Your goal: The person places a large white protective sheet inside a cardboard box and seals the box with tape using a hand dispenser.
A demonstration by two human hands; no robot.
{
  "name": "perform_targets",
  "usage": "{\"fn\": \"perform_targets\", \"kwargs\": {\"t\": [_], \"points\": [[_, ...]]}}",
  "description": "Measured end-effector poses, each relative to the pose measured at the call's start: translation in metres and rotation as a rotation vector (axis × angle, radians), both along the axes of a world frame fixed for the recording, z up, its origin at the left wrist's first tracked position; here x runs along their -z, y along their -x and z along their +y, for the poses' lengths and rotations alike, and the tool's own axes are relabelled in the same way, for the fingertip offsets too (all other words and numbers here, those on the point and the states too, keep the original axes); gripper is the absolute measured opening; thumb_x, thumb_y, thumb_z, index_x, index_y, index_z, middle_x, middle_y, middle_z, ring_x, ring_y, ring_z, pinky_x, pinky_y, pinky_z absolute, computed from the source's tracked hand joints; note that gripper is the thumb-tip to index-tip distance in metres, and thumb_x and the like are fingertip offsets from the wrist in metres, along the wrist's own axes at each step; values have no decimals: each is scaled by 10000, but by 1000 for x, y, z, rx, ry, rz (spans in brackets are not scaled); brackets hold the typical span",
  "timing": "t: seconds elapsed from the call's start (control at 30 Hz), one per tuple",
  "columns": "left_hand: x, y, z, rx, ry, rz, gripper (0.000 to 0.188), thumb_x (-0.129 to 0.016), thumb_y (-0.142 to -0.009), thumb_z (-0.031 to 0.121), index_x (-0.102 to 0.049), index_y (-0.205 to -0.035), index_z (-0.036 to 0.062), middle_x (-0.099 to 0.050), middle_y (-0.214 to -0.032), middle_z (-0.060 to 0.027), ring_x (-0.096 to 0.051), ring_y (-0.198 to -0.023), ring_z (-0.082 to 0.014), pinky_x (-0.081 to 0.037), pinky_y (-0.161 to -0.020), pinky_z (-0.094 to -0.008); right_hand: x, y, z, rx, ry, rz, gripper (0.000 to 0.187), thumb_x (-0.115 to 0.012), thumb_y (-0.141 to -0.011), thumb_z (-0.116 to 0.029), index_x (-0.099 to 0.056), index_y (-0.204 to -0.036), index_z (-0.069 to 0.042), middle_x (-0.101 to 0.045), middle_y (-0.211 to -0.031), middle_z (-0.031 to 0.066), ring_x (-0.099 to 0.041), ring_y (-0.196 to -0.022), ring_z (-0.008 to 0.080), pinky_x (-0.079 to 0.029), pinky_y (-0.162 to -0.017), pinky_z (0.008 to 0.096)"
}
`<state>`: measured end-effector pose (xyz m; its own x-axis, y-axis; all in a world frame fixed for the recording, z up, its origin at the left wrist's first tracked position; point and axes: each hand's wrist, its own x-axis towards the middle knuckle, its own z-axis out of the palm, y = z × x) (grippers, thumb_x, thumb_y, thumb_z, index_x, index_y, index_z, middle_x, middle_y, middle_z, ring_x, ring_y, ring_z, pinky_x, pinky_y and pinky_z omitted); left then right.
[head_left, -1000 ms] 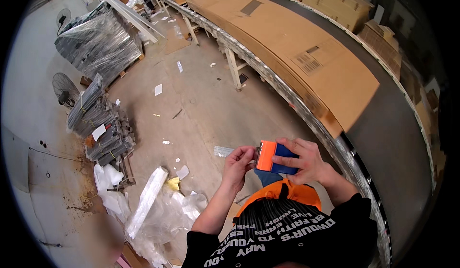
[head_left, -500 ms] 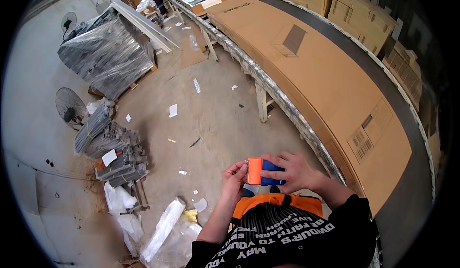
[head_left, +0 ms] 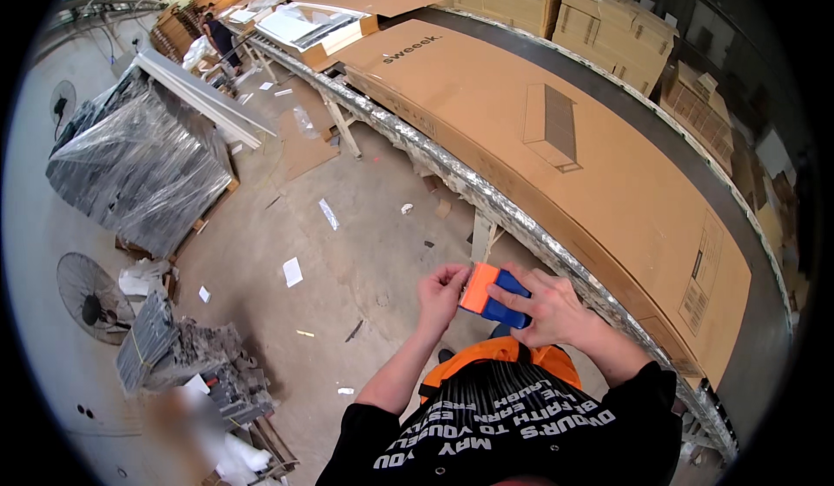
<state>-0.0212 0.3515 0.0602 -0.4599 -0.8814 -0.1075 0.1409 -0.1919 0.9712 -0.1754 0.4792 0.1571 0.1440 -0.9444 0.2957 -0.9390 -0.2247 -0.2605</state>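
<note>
In front of my waist, my right hand [head_left: 547, 304] grips the blue part of an orange-and-blue tape dispenser [head_left: 479, 289], its fingers spread over the top and side. My left hand [head_left: 442, 293] is at the dispenser's orange end, with thumb and forefinger pinched together against its left edge. What lies between those fingertips is too small to make out. Beyond my right hand, a long flat cardboard box [head_left: 556, 156] lies on the conveyor table, its long side running away from me.
The conveyor's metal edge [head_left: 417, 152] runs along my right. Stacked cartons [head_left: 508, 0] stand behind it. To the left are a film-wrapped pallet load [head_left: 143, 165], a floor fan [head_left: 91, 299] and grey bundles [head_left: 187, 347]. Paper scraps litter the floor. A person [head_left: 221, 41] stands far off.
My view has tilted up, showing more of the far end. The tape dispenser has tilted and moved slightly right and up in view, with both hands still at it.
</note>
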Motion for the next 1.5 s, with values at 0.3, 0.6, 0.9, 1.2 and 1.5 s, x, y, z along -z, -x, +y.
{"fn": "perform_targets", "kwargs": {"t": [0.3, 0.6, 0.9, 1.2, 1.5], "points": [[-44, -32, -236, -373, 341, -91, 96, -667, -837, 111, -696, -868, 25, -622, -712, 9, -519, -639, -65, -416, -584, -225, -48, 41, -82, 118, 13, 192, 606, -703, -502, -165, -668, -1107, -169, -554, -1183, 168, -635, -819, 267, -526, -613, 333], [-2, 72, -405, -304, 602, -248, 202, -694, -830, 221, -692, -891, 28, -643, -721, -39, -546, -641, -121, -443, -622, -272, -35, 67, -172, 358, -119, 302, 634, -714, -504, -162, -644, -1134, -141, -515, -1190, 186, -611, -798, 276, -525, -671, 367], [76, 162, -510, -367, 886, -387, 191, -751, -751, 261, -718, -858, 107, -624, -943, -65, -565, -908, -226, -450, -794, -342, 7, 76, -294, 532, -397, 440, 629, -700, -568, -227, -618, -1184, -133, -520, -1178, 211, -632, -807, 269, -533, -651, 352], [105, 174, -530, -330, 787, -273, 170, -797, -685, 240, -740, -819, 152, -504, -1150, -51, -499, -965, -244, -435, -827, -359, 17, 78, -334, 595, -581, 477, 648, -697, -556, -261, -616, -1192, -166, -525, -1192, 187, -636, -778, 259, -529, -646, 346], [116, 169, -565, -355, 597, -141, 131, -802, -703, 145, -721, -787, 86, -511, -1091, -55, -512, -960, -188, -464, -770, -321, 28, 85, -332, 580, -634, 490, 461, -680, -555, -252, -651, -981, -78, -566, -978, 167, -618, -680, 246, -502, -557, 345]]}}
